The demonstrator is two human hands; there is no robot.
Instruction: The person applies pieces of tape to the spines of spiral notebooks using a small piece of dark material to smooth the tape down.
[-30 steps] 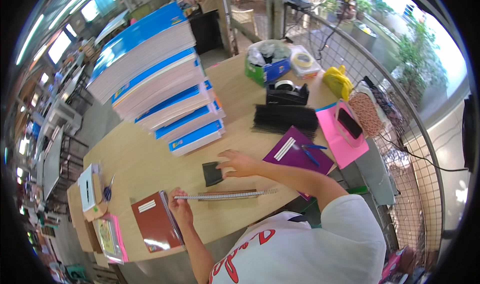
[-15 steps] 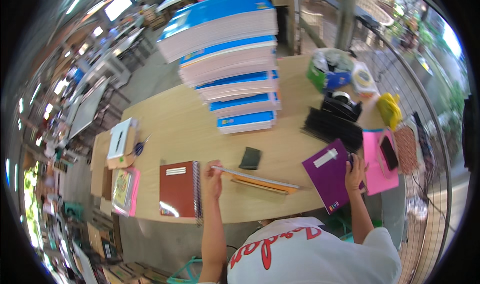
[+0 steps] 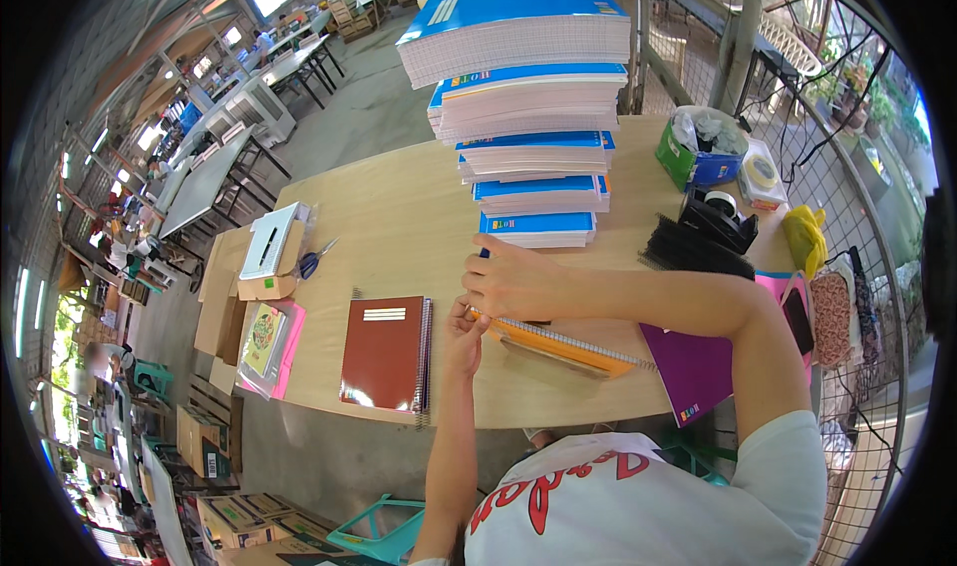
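An orange spiral-bound notebook [image 3: 568, 345] stands on its edge on the table, its white coil along the top. My left hand [image 3: 465, 339] is closed around the notebook's left end. Right above it, my right hand [image 3: 510, 279] is closed at that same end of the coil. A small dark blue piece [image 3: 485, 253] pokes out between its fingers; the rest is covered, so its kind is unclear. To the left lies a brown spiral notebook [image 3: 384, 355]. Partly under my right arm rests a purple notebook [image 3: 688, 377].
Tall stacks of blue-covered notebooks [image 3: 538, 229] rise at the back. On the right are a black tape dispenser [image 3: 720, 217], black coils [image 3: 693, 249], a green and blue box [image 3: 703, 157] and a yellow cloth [image 3: 803, 235]. Scissors [image 3: 317, 259] lie at left, beside a cardboard box [image 3: 224, 267].
My right hand has left the purple notebook and crossed leftward to the orange notebook's left end, carrying a small dark piece. My left hand keeps hold there. The view has shifted slightly.
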